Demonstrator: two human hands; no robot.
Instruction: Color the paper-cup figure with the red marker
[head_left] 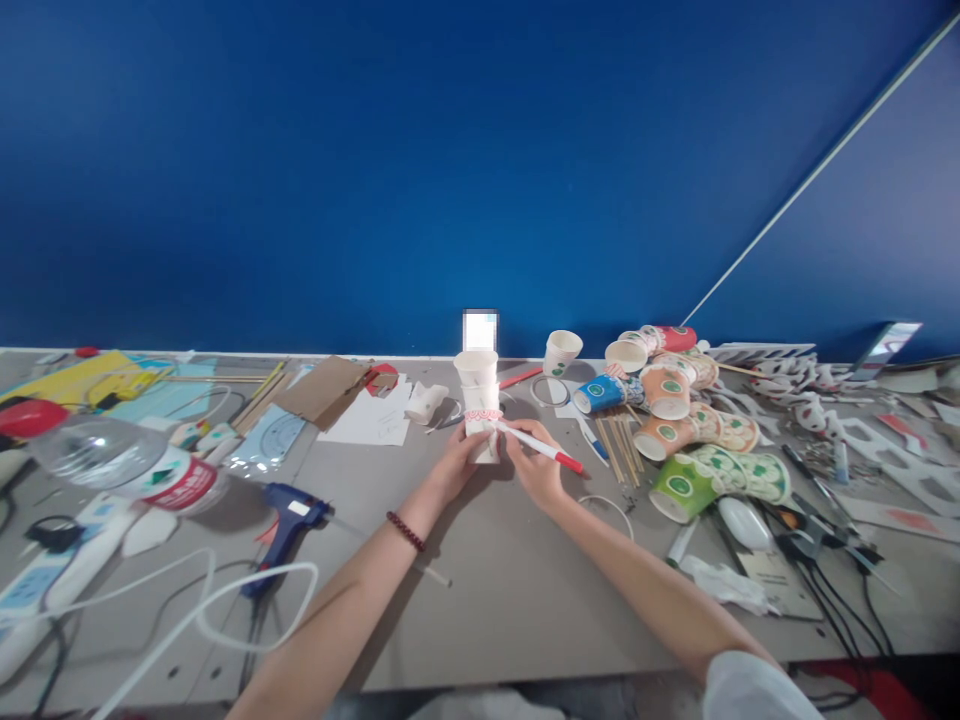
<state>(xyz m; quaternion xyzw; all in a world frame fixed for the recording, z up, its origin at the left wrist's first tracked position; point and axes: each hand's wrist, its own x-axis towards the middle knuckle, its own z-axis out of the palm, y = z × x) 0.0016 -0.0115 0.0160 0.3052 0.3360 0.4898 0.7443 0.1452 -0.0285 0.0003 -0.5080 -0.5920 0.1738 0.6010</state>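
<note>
A stack of white paper cups [478, 388] stands upright on the grey table, with a red patterned band around its lower part. My left hand [456, 462] is wrapped around the lower left side of the stack. A white marker with a red end [545, 447] is gripped in my right hand [537, 468], its tip touching or close to the patterned band. Part of the lower cup is hidden by my fingers. Behind the stack, a bright white screen or device [480, 330] stands near the blue wall.
On the left are a plastic bottle [127, 462], a blue glue gun [289, 530], a power strip [67, 570] and loose white cable. Right of my hands lie wooden sticks [619, 450], a utility knife [592, 440] and several coloured paper cups [679, 490]. A single cup [562, 353] stands by the wall.
</note>
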